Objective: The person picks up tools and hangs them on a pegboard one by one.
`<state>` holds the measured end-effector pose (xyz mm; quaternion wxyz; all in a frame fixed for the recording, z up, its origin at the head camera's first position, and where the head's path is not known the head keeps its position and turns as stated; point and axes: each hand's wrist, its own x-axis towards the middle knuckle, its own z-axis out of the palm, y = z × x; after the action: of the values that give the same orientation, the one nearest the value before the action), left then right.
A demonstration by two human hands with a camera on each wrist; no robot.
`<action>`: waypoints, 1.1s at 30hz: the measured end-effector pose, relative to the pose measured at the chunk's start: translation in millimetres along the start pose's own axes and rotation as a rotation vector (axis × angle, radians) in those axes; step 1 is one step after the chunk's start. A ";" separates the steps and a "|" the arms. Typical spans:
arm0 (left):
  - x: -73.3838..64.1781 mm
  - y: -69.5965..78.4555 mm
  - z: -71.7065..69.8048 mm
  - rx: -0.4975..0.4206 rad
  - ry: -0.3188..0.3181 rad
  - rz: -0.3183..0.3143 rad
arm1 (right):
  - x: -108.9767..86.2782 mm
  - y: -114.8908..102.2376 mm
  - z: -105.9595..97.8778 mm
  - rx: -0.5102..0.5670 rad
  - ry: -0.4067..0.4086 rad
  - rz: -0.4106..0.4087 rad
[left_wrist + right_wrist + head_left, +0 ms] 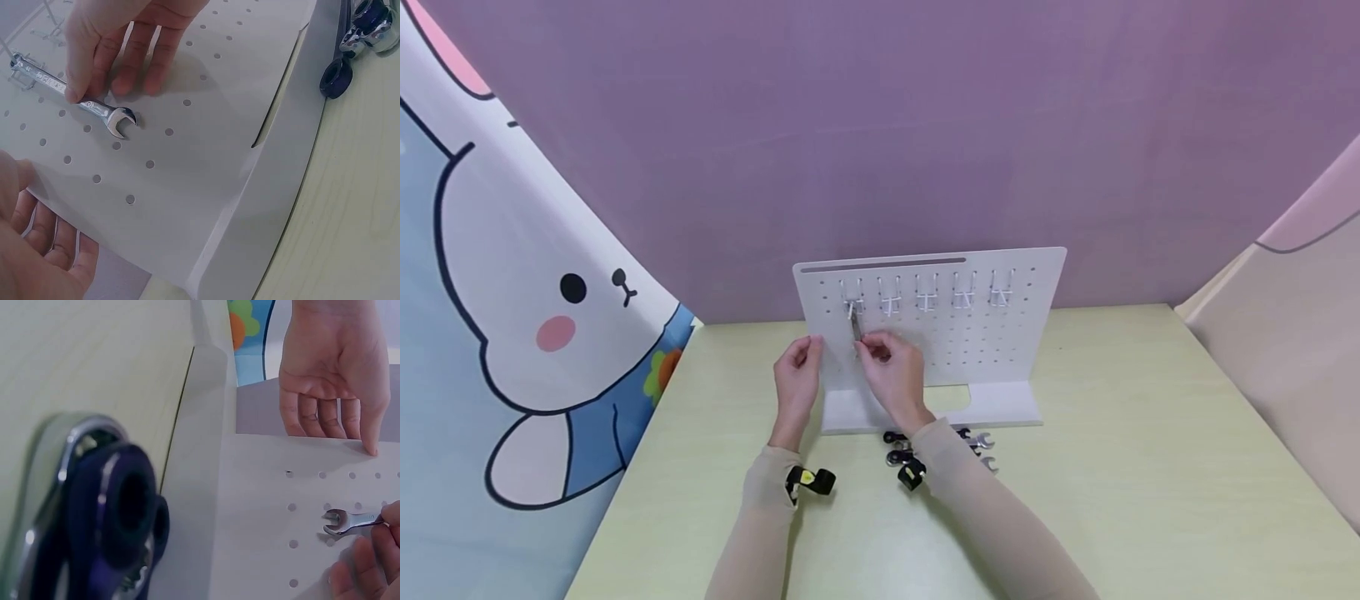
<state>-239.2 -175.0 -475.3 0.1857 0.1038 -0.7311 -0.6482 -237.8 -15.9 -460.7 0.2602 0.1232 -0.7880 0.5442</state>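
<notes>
Wrench (94, 107) at the pegboard's (1037, 275) ten o'clock: its ring end meets the end hook (861, 292), though I cannot tell whether it bears weight. The right hand (893, 371) pinches its shank, spare fingers loose. At nine o'clock, the left hand (797, 379) lightly grips the board's edge. Work looks early: four more hooks (927, 298) bear no wrench, and other wrenches (982, 441) lie on the table (1150, 458) toward six o'clock. Only the head view takes in every hook; the left wrist view shows the ring end, which the right wrist view cuts off.
</notes>
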 end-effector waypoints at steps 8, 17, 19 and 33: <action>-0.7 0.3 -1.4 0.003 0.000 0.002 | -3.2 -0.3 -1.6 -0.090 -0.019 0.004; -0.4 0.4 0.1 0.007 0.003 0.000 | -4.5 -0.1 -2.6 -0.118 -0.049 0.078; -1.0 0.4 0.0 0.010 -0.002 -0.003 | -5.5 0.2 -3.6 -0.107 -0.059 0.105; -0.5 1.7 -0.6 0.013 0.002 -0.025 | -11.7 3.2 -15.5 -0.054 -0.108 0.233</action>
<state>-238.3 -175.1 -473.6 0.1778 0.1147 -0.7339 -0.6455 -225.3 -1.5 -465.3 0.1556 0.0530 -0.8242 0.5420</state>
